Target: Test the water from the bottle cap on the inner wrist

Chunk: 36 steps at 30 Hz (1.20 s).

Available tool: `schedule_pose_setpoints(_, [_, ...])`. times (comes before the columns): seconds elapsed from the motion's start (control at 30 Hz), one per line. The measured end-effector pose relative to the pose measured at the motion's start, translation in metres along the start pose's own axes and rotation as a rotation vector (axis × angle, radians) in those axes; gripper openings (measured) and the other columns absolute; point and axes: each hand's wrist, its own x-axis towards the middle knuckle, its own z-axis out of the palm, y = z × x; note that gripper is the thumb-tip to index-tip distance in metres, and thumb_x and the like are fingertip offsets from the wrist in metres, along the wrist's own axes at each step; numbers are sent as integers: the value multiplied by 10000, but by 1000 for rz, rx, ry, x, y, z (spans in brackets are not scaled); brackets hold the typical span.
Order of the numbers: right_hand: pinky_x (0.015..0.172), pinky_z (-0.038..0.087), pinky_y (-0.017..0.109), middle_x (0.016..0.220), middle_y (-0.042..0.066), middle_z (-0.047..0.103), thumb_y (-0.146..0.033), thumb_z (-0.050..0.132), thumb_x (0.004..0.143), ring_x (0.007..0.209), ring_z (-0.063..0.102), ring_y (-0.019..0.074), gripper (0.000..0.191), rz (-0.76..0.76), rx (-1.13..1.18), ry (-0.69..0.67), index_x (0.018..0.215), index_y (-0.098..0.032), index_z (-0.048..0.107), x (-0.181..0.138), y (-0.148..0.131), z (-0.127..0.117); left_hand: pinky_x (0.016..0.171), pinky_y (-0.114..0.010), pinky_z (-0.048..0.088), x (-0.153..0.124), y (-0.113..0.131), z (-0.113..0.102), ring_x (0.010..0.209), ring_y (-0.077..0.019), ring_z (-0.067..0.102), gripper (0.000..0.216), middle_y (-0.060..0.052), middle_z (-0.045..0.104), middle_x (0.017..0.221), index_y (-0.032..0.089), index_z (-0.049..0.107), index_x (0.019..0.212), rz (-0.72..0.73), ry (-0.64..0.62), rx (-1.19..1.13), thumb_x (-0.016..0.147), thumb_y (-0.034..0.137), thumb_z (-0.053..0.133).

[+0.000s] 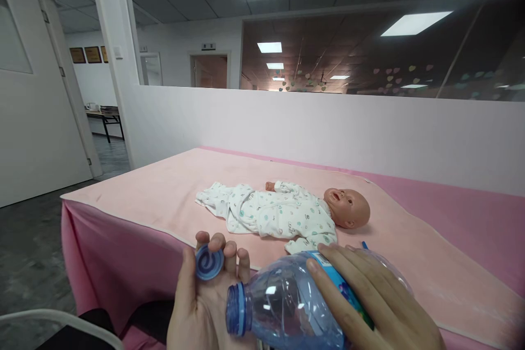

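Bottle cap (209, 262), blue, sits pinched between the thumb and fingertips of your left hand (203, 298), palm up. Plastic bottle (287, 306), clear blue, lies nearly on its side in the closed grasp of your right hand (369, 301), which wraps its labelled middle. Long axis runs left to right; the open neck points toward your left hand, just below the cap and close beside it. Contents: none visible inside the bottle. Beyond: baby doll (283, 213) in a printed sleepsuit, lying on its back on a pink towel (164, 197) covering the table (471, 213).
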Motion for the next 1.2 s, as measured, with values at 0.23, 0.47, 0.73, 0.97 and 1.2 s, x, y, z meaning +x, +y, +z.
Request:
schedule_pose_setpoints(0.23, [885,426,394,1078,79,583,-310,388,845,1046,511,232,304,-43,-30,0,1090,-231,548,0,4,0,711,-253,461,-2,-1,2,664,-90,505,240,-4,473,726,198,511,838,14,12,0,844,214,271])
schedule_pose_setpoints(0.47, [899,417,400,1082,71,582,-335,379,850,1037,517,231,305,-15,-13,10,1076,-237,558,0,3,1,704,-245,462,-2,-2,3,652,-86,505,230,-3,470,721,195,518,820,22,7,13,840,207,289])
schedule_pose_setpoints(0.73, [902,407,408,1077,80,582,-351,374,851,1052,504,236,313,-10,2,15,1068,-231,564,1,2,1,707,-249,458,-2,-2,2,654,-88,504,215,0,469,719,201,513,823,29,-3,26,837,207,299])
schedule_pose_setpoints(0.97, [892,418,400,1062,72,589,-275,343,861,1050,508,228,302,5,3,31,1059,-238,568,3,0,0,704,-245,458,0,-2,4,651,-88,500,210,-2,468,707,192,503,822,42,30,31,837,207,294])
schedule_pose_setpoints(1.2, [881,432,395,1052,75,595,-301,372,849,1045,511,228,301,-21,-9,30,1072,-231,561,4,2,0,681,-238,462,-1,-3,3,634,-86,499,225,-2,469,705,191,507,822,51,27,23,837,203,283])
